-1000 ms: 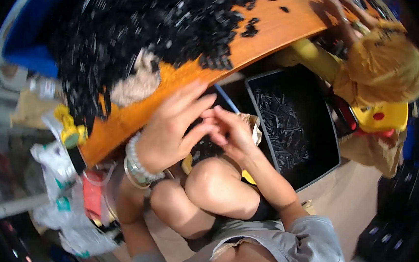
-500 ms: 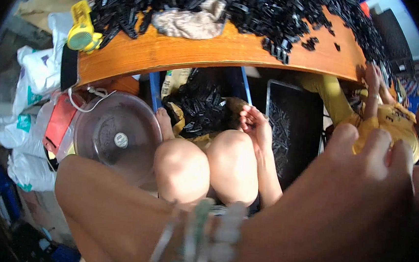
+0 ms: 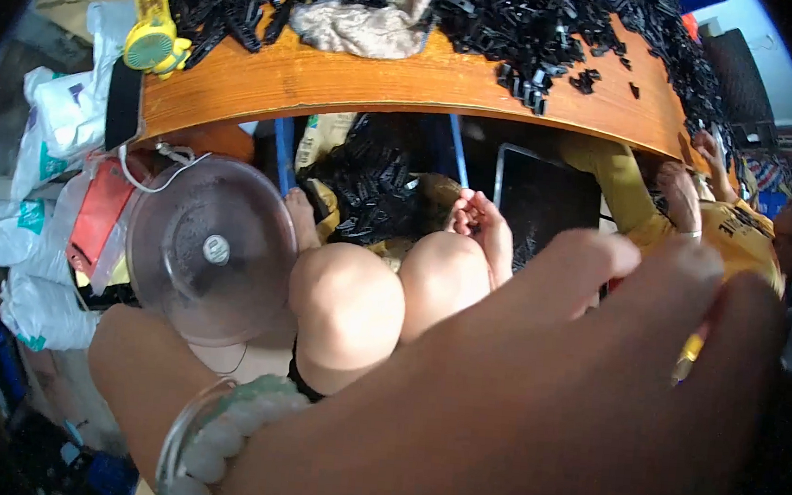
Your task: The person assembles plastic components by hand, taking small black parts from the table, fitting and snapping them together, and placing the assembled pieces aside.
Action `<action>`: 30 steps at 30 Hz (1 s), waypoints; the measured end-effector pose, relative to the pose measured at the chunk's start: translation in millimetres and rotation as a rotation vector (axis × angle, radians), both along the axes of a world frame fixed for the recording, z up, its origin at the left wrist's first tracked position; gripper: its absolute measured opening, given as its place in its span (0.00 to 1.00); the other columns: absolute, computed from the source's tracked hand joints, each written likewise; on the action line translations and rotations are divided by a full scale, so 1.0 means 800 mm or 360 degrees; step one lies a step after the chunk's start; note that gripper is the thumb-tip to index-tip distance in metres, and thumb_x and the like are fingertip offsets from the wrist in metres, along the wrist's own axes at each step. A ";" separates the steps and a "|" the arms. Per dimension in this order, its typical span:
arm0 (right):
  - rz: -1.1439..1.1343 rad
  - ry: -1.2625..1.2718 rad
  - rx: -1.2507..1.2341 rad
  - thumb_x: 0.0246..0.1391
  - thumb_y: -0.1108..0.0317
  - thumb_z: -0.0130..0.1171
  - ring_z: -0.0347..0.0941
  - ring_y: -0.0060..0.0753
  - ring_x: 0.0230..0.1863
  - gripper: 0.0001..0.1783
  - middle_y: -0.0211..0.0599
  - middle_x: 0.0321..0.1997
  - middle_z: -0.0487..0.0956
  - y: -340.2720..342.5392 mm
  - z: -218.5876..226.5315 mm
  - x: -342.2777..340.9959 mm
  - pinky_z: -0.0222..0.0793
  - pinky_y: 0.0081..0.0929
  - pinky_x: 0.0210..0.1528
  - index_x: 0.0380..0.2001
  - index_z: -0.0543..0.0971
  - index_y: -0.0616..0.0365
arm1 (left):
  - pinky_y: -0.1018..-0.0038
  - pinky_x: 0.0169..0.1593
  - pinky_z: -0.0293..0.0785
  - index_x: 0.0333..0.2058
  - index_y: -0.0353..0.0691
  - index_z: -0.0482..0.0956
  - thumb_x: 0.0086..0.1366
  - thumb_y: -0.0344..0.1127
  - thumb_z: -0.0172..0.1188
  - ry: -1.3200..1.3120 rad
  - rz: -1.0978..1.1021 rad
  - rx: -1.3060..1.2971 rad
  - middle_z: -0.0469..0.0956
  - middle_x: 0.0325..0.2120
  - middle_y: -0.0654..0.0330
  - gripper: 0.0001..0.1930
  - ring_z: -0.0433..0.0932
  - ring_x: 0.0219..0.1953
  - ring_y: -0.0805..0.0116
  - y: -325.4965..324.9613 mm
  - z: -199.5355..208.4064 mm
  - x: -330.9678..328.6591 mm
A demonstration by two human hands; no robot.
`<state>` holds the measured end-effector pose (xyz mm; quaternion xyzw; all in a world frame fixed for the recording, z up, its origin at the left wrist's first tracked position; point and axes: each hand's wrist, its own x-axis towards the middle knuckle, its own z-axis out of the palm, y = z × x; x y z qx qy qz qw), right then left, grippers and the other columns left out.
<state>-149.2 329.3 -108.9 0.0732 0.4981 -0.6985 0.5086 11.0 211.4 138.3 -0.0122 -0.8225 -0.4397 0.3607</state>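
Note:
My left hand (image 3: 537, 352) fills the lower right, very close and blurred, with a bead bracelet (image 3: 223, 439) at the wrist. Its fingers bend away and their tips are hidden. A small yellow piece with a darker tip (image 3: 687, 356) shows between two fingers; whether it is held cannot be told. Beyond my knees, my right hand (image 3: 483, 226) rests beside the right knee, fingers loosely curled and slightly apart, with nothing visible in them. A heap of black plastic parts (image 3: 364, 184) lies in front of it under the table.
An orange wooden table (image 3: 335, 80) bears piles of black parts (image 3: 516, 24), a crumpled cloth (image 3: 367, 26) and a yellow handheld fan (image 3: 155, 38). A transparent basin (image 3: 178, 296) stands left of my knees, near white plastic bags (image 3: 37, 312). At right sits a co-worker in yellow (image 3: 741, 233).
My left hand has come closer, its wrist and bracelet shifting left and its fingers turning. My right hand has curled a little more. The co-worker's hands have moved apart.

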 end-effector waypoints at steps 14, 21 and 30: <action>-0.0179 -0.0079 0.0022 0.64 0.59 0.50 0.71 0.23 0.23 0.17 0.36 0.29 0.80 0.004 -0.028 0.007 0.65 0.18 0.26 0.39 0.78 0.63 | 0.67 0.47 0.71 0.33 0.33 0.76 0.54 0.30 0.60 0.0084 -0.0087 0.0018 0.76 0.30 0.49 0.08 0.77 0.38 0.60 -0.006 0.004 0.000; 0.0021 0.0002 -0.0043 0.63 0.69 0.49 0.72 0.26 0.23 0.12 0.42 0.28 0.80 -0.005 -0.012 -0.001 0.67 0.20 0.24 0.37 0.77 0.68 | 0.67 0.46 0.70 0.31 0.34 0.75 0.55 0.31 0.60 0.0032 -0.0216 0.0156 0.75 0.28 0.50 0.07 0.76 0.37 0.61 0.013 0.010 -0.003; 0.0261 -0.0050 -0.0027 0.64 0.59 0.50 0.74 0.22 0.26 0.15 0.35 0.32 0.81 0.010 -0.037 -0.023 0.70 0.17 0.28 0.39 0.77 0.59 | 0.67 0.45 0.70 0.29 0.35 0.75 0.56 0.31 0.60 0.0021 -0.0239 0.0171 0.75 0.26 0.51 0.06 0.76 0.35 0.62 0.020 0.023 0.016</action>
